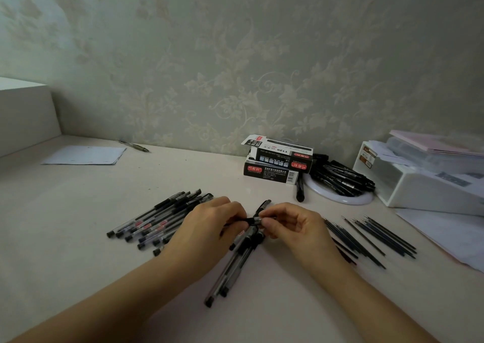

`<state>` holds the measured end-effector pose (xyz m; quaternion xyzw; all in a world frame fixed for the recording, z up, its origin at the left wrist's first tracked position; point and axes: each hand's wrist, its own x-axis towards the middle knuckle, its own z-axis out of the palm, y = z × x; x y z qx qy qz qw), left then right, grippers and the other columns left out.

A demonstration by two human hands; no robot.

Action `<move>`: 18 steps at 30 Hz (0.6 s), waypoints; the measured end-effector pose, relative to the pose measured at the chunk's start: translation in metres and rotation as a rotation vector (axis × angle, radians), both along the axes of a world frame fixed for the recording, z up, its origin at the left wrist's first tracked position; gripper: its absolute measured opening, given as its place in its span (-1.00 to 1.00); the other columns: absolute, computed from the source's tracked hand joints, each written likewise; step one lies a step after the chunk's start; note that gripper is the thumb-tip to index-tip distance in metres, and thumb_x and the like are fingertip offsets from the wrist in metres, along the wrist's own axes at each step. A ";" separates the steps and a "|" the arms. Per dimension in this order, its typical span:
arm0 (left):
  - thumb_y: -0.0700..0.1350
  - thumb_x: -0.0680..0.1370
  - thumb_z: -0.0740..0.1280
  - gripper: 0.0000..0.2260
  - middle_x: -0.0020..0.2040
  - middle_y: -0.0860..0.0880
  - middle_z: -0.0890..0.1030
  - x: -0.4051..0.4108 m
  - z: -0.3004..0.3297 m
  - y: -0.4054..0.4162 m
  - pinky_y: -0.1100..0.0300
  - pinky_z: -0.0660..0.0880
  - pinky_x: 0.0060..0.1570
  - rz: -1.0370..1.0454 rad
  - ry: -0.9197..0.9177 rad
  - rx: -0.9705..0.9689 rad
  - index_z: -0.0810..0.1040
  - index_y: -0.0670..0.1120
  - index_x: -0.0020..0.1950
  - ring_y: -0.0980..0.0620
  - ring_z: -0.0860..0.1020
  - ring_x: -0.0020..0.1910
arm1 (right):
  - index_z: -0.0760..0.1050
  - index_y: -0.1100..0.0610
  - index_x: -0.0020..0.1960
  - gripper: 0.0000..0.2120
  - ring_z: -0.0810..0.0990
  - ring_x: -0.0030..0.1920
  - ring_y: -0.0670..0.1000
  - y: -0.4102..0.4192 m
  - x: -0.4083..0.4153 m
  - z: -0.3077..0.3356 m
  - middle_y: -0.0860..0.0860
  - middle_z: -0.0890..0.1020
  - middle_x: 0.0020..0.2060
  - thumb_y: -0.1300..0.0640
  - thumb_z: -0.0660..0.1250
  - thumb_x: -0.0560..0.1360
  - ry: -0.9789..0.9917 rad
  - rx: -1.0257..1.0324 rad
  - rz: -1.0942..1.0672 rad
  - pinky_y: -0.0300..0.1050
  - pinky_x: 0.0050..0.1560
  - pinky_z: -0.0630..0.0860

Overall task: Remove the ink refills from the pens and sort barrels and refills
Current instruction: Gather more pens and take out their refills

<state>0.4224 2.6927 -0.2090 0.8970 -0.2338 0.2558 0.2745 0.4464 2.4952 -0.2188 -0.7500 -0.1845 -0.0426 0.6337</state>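
Both hands meet over the middle of the desk on one black gel pen (pixel 253 220). My left hand (pixel 209 225) grips its barrel end, and my right hand (pixel 285 225) pinches the other end between thumb and fingers. Several whole pens (pixel 157 219) lie in a pile to the left. A few more pens (pixel 233 266) lie under and below my hands. Thin dark refills (pixel 374 235) lie in loose rows to the right. Another heap of black pens (pixel 340 177) rests on a white round plate (pixel 348 200).
Two black pen boxes (pixel 277 160) are stacked by the wall, with a single black pen (pixel 300 189) beside them. A white storage box with papers (pixel 424 175) fills the right side. A paper sheet (pixel 86 155) and a pen (pixel 135 146) lie far left.
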 end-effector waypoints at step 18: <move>0.07 0.54 0.18 -0.77 -0.02 0.10 0.35 -0.015 -0.009 -0.053 0.24 0.36 -0.32 0.246 0.087 0.177 0.34 0.12 0.19 0.07 0.43 -0.09 | 0.50 -0.12 -0.02 -0.90 0.56 -0.19 -0.20 -0.004 0.005 -0.003 -0.10 0.64 -0.17 -0.11 0.26 0.57 -0.171 0.054 -0.484 -0.47 -0.20 0.43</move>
